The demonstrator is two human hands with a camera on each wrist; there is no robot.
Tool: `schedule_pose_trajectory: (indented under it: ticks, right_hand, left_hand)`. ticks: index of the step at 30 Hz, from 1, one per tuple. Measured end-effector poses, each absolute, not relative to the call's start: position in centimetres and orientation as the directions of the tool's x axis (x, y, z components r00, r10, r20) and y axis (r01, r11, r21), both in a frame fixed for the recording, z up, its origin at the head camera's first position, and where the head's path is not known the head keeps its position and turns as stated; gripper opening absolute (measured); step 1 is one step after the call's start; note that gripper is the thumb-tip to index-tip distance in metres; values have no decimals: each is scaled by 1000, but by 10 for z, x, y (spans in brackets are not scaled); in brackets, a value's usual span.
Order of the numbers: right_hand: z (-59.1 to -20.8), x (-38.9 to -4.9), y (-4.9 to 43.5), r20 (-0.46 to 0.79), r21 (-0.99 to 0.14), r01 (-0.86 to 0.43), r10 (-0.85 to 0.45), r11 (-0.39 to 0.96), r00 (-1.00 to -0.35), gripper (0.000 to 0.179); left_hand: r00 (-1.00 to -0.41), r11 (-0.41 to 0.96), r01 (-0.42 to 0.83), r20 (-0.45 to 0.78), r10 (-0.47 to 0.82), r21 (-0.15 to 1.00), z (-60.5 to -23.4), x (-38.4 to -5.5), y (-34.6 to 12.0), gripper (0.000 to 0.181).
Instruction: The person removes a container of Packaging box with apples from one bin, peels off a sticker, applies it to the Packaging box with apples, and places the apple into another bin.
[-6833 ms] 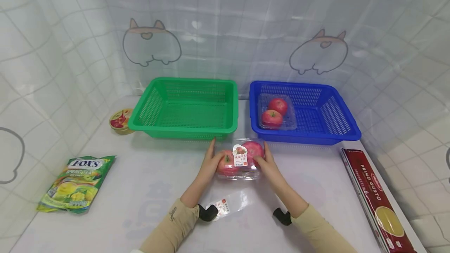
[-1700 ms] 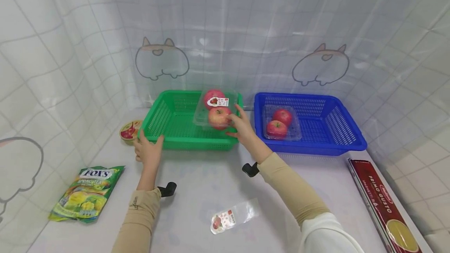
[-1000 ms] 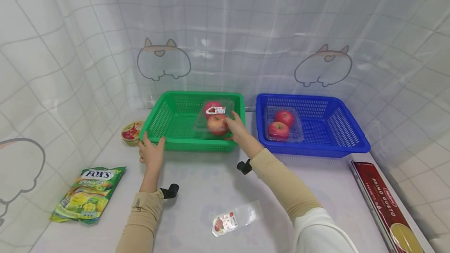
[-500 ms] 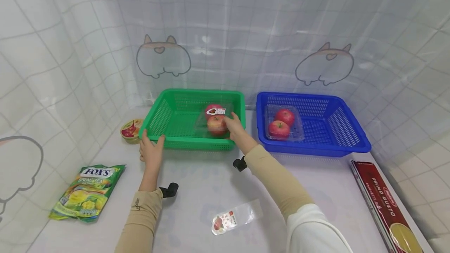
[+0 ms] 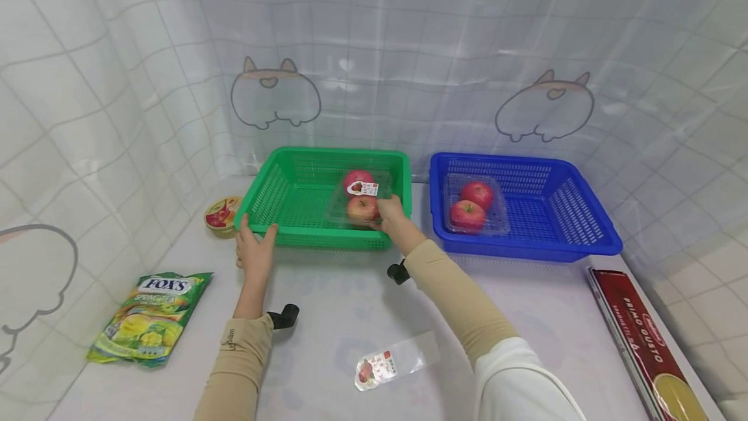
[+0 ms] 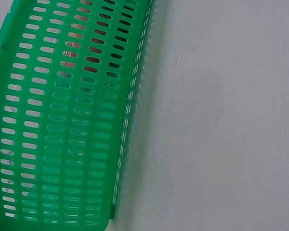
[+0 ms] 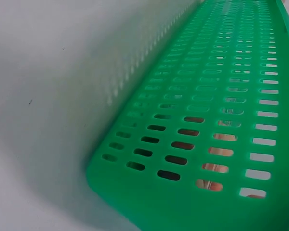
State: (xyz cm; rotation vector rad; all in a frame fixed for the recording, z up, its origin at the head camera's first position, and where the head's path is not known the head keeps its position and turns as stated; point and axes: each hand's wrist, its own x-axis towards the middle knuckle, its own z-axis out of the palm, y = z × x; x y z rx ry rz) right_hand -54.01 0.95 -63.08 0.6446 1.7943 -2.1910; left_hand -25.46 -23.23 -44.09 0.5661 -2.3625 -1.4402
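Through the head camera I see a pale desk (image 5: 327, 349) bordered by glossy, grid-patterned sheeting: a back sheet (image 5: 409, 38), a left sheet (image 5: 111, 135) and a right sheet (image 5: 689, 167). Two outlined animal cartoons (image 5: 276, 99) (image 5: 545, 108) decorate the back one, and I notice soft white glints along its creases.

The right grip (image 5: 397, 218) hides a corner of the apple pack (image 5: 362, 206), whose label (image 5: 362, 188) is too small to read, the green basket (image 5: 324, 232) partly covers a round tub (image 5: 221, 216) beside the left grip (image 5: 255, 255), and the spaghetti box (image 5: 641, 336), well right of both, is cut off.
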Motion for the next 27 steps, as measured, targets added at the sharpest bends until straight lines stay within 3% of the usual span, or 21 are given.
schedule_pose_trajectory:
  ticks: [3, 6, 8, 13, 16, 19, 23, 27]
  right_hand:
    - [-673, -577, 14, -462, -877, 438, 97, -197, -881, 83]
    - [-654, -564, 17, -443, -891, 426, 102, -158, -890, 88]
    - [-603, -522, 17, -433, -898, 419, 106, -132, -895, 86]
    - [-429, -368, 13, -374, -926, 366, 88, -90, -923, 73]
    - [-356, -301, 14, -323, -945, 319, 61, -76, -944, 67]
    - [-339, -283, 14, -239, -970, 236, 48, -62, -970, 65]
    - [-358, -298, 23, -137, -990, 135, 43, -46, -990, 68]
    - [-352, -295, 42, -77, -997, 77, 48, -9, -996, 67]
  left_hand:
    - [-873, 419, -168, 62, -483, 892, -441, -256, -231, 77]
    - [-875, 423, -174, 58, -481, 890, -439, -256, -231, 78]
    - [-875, 422, -175, 55, -481, 889, -438, -255, -231, 78]
    - [-873, 409, -180, 46, -486, 894, -439, -254, -232, 79]
    - [-870, 400, -181, 43, -491, 899, -441, -255, -233, 80]
    - [-866, 388, -189, 33, -498, 902, -442, -256, -234, 82]
    - [-860, 384, -193, 33, -509, 903, -441, -257, -234, 84]
    - [-830, 386, -172, 77, -552, 906, -438, -259, -230, 84]
